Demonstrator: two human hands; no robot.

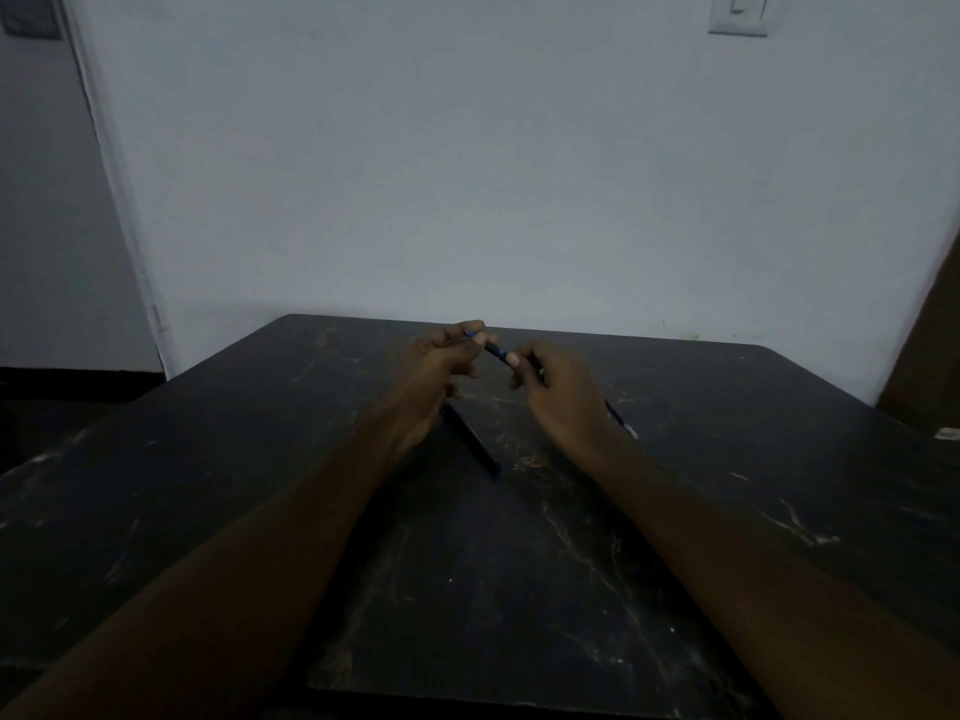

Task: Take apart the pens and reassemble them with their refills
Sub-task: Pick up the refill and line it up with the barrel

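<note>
Both hands are raised over the far middle of the dark table (519, 563). A dark pen with blue parts (493, 349) spans the gap between them. My left hand (441, 366) pinches its upper left end, and my right hand (556, 387) pinches its lower right end with thumb and fingertips. A second dark pen part (475, 444) lies on the table below my left hand, running towards me and to the right. A thin refill-like piece with a pale tip (623, 420) lies on the table just right of my right wrist.
The scratched black table reaches a pale wall (467, 174) at the back. A small white object (946, 433) sits at the table's right edge. A dark brown board leans at the far right. The room is dim.
</note>
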